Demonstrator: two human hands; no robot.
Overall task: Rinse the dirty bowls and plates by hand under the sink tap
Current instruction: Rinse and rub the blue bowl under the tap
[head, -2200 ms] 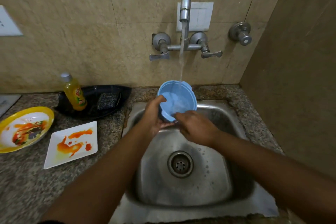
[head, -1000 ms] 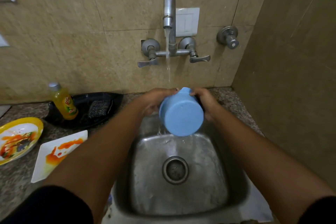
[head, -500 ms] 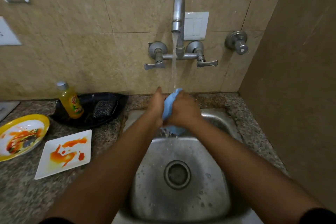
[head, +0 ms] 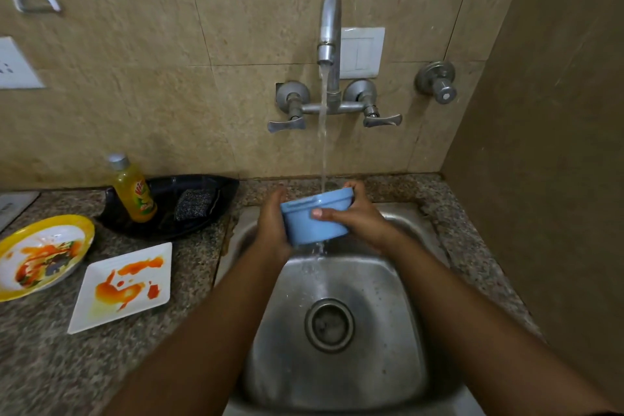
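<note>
Bowl (head: 315, 221), blue, is now being held level over the sink (head: 418, 341), its rim catching the tap (head: 329, 30) stream; half a second ago it was turned edge-on between the palms. Overflow is spilling below it, suggesting the inside is being flushed. Left hand (head: 271, 230) is cupping the side wall, right hand (head: 356, 216) gripping the opposite wall, thumb across the front. Square plate (head: 123, 285) and yellow-rimmed plate (head: 42, 255) are waiting, stained, on the bench (head: 40, 368).

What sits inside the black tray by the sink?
The black tray holds a yellow liquid bottle standing upright and a dark scrub pad. The tray floor beneath them is covered from view.
</note>
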